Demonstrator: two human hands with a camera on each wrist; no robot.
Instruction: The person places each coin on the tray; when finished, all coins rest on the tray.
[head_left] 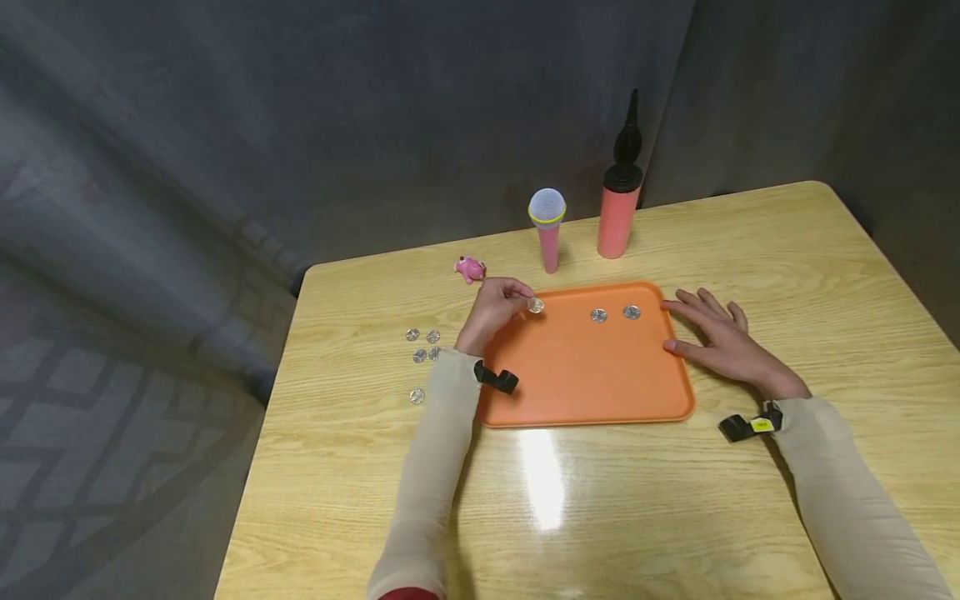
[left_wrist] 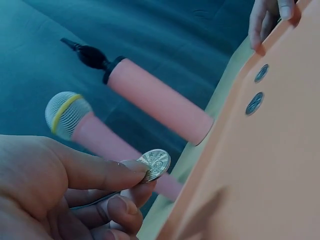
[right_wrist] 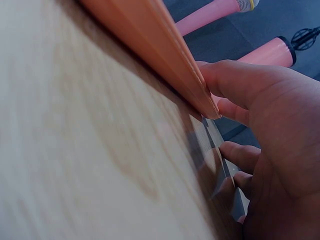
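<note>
My left hand [head_left: 493, 312] pinches a silvery coin [left_wrist: 157, 164] between thumb and fingertips, over the far left corner of an orange tray [head_left: 585, 375]. Stars and lettering show on the coin's face in the left wrist view. Two more coins lie flat on the tray towards its far right, one coin [head_left: 598, 316] left of the other coin [head_left: 632, 312]. At the tray's right edge my right hand [head_left: 716, 340] is spread, its thumb and index finger at the rim. The other fingers reach out over the table beside it, as the right wrist view shows.
Several coins [head_left: 419, 356] lie on the wooden table [head_left: 337, 483] left of the tray, partly behind my left sleeve. Behind the tray stand a pink toy microphone [head_left: 550, 250] and a pink hand pump [head_left: 617, 221] with a black top. A small pink figure [head_left: 470, 269] sits further left.
</note>
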